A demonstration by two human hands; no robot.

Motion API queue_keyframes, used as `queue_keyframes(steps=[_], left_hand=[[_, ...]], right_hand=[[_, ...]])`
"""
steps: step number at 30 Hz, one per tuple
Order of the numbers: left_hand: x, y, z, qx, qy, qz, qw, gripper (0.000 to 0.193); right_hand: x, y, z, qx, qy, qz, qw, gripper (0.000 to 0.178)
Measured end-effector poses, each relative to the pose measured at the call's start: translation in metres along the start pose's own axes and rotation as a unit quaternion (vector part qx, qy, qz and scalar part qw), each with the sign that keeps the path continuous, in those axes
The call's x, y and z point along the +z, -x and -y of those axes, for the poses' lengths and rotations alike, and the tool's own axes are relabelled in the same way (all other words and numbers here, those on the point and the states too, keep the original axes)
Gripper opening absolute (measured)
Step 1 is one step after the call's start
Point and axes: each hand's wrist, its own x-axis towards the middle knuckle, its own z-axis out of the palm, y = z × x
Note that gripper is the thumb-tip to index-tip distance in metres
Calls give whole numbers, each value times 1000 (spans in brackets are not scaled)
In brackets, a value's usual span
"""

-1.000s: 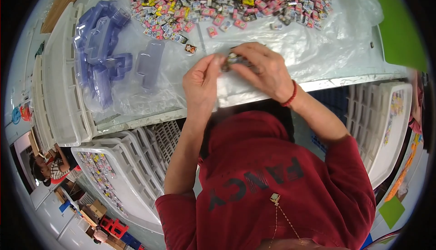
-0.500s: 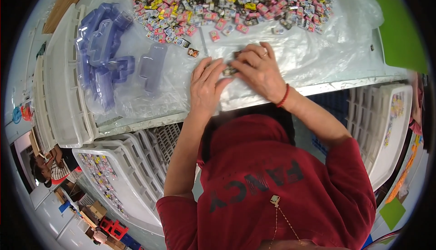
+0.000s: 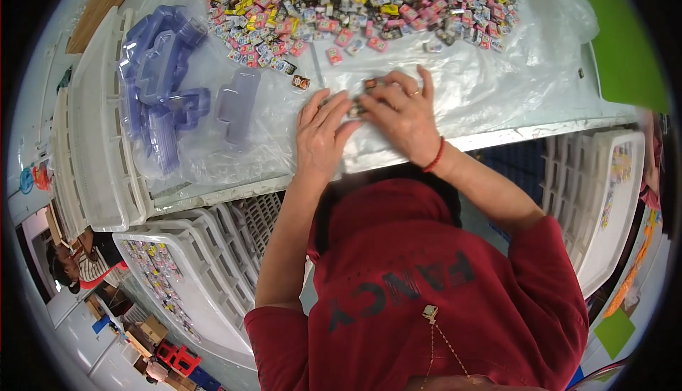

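Both of my hands rest low over the plastic-covered table near its front edge. My left hand has its fingers bent and close together, the thumb pointing to the right. Between the two hands lie small dark box-shaped pieces, partly covered by fingers. My right hand presses its fingertips on them from the right, its index finger and thumb side bent down. Another small dark piece shows by the right fingertips. A lone brown-and-white piece lies just beyond my left hand. The large pile of small pieces spreads behind.
Clear bluish plastic trays are heaped at the left, with a single tray beside them. White crates stand at the left edge. More crates with small pieces stand below the table. A green sheet lies at right.
My right hand has shifted slightly left and down, uncovering more of the dark piece by its fingertips. My left hand stays nearly in place.
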Motion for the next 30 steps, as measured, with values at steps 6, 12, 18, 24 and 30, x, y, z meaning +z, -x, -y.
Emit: queue_keyframes(steps=[6,12,18,24,30], left_hand=[[-1,2,2,8,-6,4,1000,35],[-4,-2,1,29,-25,20,999,39],[-7,-16,-25,61,-75,72,993,62],[9,-25,-27,74,-45,147,985,80],[5,-19,-25,23,-7,-8,1000,66]], right_hand=[[-9,4,13,-1,44,82,996,42],[-17,3,8,-4,16,109,994,50],[-36,14,-27,108,29,51,992,56],[-37,23,-24,101,15,126,987,56],[-54,15,-37,139,-45,35,989,43]])
